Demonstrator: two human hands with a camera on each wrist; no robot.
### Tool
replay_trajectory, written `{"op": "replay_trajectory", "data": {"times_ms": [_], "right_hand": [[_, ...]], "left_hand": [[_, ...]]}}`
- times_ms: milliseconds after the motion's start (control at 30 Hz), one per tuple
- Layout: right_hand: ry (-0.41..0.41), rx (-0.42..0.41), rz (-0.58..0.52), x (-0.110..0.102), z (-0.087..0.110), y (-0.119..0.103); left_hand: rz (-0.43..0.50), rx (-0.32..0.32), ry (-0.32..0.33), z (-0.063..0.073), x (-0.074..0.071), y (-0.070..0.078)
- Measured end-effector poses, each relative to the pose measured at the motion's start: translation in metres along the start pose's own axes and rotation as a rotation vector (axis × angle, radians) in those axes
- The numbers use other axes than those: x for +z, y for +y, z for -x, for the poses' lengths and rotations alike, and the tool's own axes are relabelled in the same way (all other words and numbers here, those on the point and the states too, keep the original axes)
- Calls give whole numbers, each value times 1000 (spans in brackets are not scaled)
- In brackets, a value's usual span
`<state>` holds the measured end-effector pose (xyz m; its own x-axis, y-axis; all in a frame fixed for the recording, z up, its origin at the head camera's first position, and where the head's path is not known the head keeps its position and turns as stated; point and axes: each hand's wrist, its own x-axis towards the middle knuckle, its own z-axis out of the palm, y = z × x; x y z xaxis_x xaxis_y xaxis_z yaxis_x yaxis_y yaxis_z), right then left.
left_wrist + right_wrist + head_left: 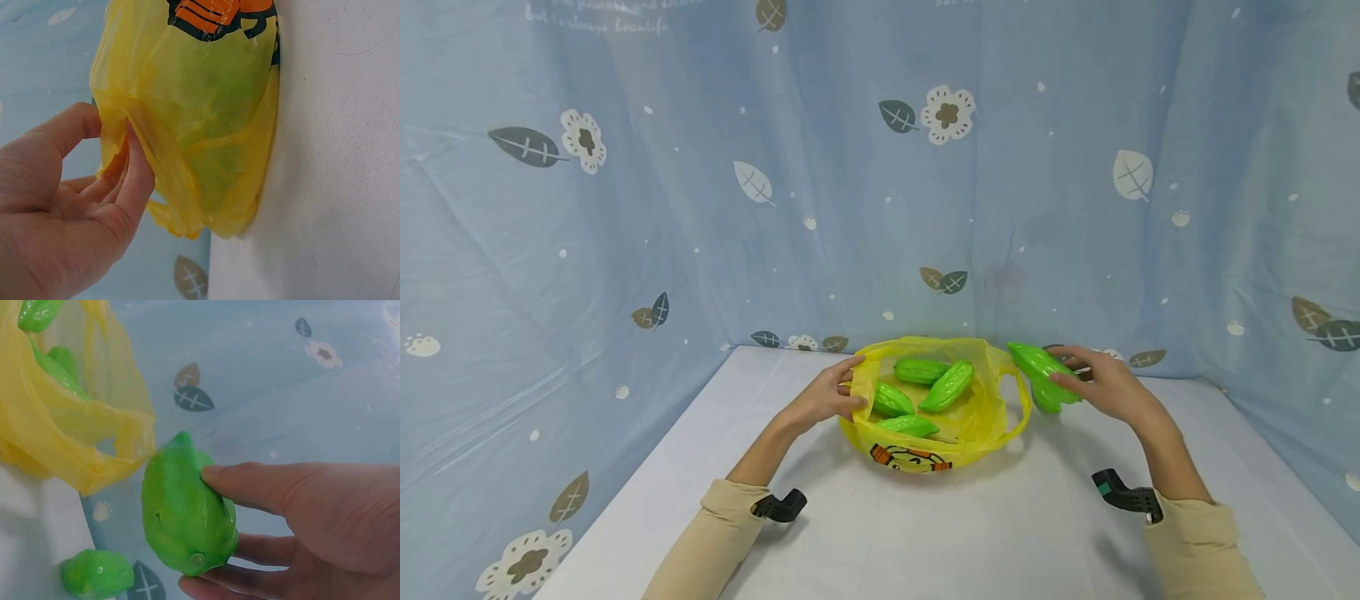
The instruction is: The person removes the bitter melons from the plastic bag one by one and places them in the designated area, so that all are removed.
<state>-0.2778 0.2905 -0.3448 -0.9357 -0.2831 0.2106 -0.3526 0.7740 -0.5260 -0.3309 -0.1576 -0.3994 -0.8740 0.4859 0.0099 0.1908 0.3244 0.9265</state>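
Observation:
A yellow plastic bag [977, 450] lies on the table with its mouth spread toward me. Several green toy bitter melons [947, 386] show inside it. On the bag's left rim, my left hand [826, 393] holds the thin plastic between thumb and fingers; the left wrist view shows this hand [75, 187] up close. To the right of the bag, my right hand [1108, 383] grips a bitter melon [1037, 362], thumb on one side and fingers on the other. Just under that one, another bitter melon [97, 574] rests on the table.
The white table [970, 533] runs back to a blue patterned curtain [850, 208], which also rises at both sides. A loop handle of the bag [1024, 408] sticks out on its right, close to the held bitter melon.

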Motion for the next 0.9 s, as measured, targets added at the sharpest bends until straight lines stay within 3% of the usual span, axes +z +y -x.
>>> {"op": "replay_trajectory", "data": {"times_ms": [900], "right_hand": [[56,112,23,1,-2,23]], "left_hand": [[9,-13,8,-1,0,0]]}}
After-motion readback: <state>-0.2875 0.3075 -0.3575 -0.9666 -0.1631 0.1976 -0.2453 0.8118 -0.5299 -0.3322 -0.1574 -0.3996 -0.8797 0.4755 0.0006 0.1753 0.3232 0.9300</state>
